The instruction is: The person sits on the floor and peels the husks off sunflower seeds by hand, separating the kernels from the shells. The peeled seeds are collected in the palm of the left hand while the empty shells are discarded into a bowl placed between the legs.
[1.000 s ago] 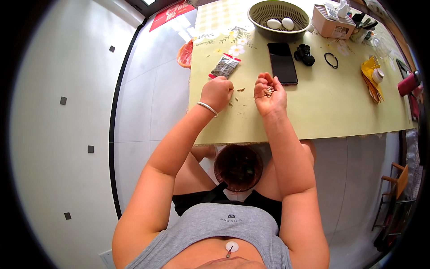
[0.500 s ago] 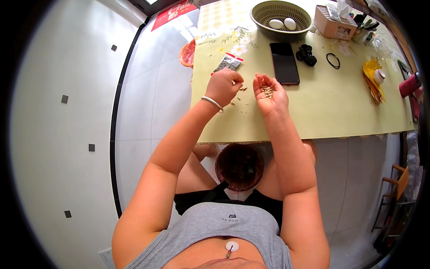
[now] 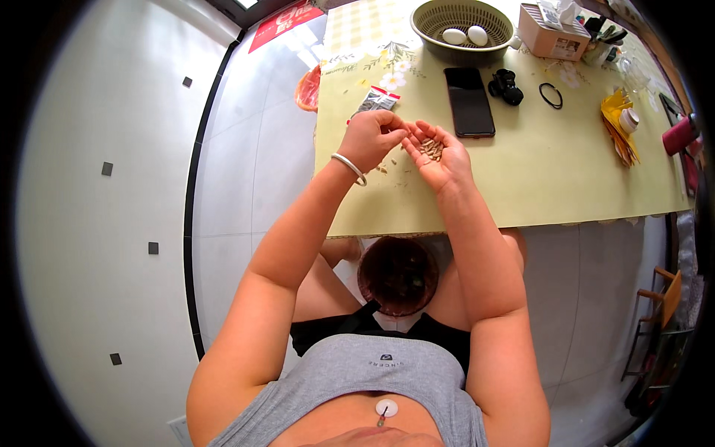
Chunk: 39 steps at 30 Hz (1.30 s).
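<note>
My right hand (image 3: 442, 165) is turned palm up and cupped around a small heap of pale, slender seeds (image 3: 431, 150). Just beside its fingers, my left hand (image 3: 371, 139) closes thumb and fingertips in a pinch; whatever may be between them is too small to make out. A bangle circles the left wrist. Several loose seeds (image 3: 382, 168) lie on the yellow tablecloth (image 3: 536, 179) below the left fingers. Behind that hand sits a small dark packet (image 3: 377, 100) with red edges, partly covered by it.
Beyond my right hand lie a black phone (image 3: 470, 102), a small black device (image 3: 506, 87) and a black band (image 3: 551, 95). A basket (image 3: 427, 37) holds two white eggs. A tissue box (image 3: 551, 37) stands far right. Between my legs is a dark bin (image 3: 398, 276).
My two hands have come together: the right has moved left, its palm tilting toward the left, and the left pinch has shifted slightly right to its fingertips. The view has shifted a little.
</note>
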### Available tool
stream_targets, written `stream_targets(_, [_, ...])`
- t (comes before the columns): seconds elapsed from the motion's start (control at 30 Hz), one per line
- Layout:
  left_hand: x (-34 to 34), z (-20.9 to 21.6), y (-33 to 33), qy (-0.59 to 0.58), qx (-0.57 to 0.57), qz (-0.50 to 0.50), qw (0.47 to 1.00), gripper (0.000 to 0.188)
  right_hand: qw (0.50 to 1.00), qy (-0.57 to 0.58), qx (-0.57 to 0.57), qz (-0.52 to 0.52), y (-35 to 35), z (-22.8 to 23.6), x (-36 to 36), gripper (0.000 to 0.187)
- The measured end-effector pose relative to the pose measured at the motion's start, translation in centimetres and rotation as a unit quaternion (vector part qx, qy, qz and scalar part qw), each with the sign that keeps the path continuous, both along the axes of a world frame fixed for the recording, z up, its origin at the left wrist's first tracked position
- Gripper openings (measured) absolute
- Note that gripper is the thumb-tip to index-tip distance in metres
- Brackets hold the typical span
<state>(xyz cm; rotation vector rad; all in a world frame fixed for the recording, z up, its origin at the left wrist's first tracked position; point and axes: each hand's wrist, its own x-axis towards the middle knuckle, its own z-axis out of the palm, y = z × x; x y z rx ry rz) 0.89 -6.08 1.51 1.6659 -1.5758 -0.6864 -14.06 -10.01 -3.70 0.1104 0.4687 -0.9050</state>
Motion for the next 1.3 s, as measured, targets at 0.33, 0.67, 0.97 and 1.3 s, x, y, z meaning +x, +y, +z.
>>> stream_targets(0.33, [-0.6,-2.9,0.0,-0.251,-0.011,0.035,0.967,0.017,0.998,0.018,0.016,-0.06,-0.5,-0.4,-0.1,0.027])
stream_targets(0.67, [0.8,1.1,0.4,-0.068,-0.066,-0.037,0.995,0.012,0.999,0.019,0.008,-0.028,0.3,-0.2,0.3,0.028])
stream_targets(0.97, [1.0,-1.9,2.4,-0.265,-0.03,-0.099,0.959,0.009,0.999,0.031,0.01,-0.04,0.2,-0.1,0.2,0.026])
stream_targets(1.3, [1.9,1.1,1.6,-0.06,-0.043,-0.067,0.995,0.01,0.997,0.006,-0.033,0.064,1.5,0.7,1.0,0.031])
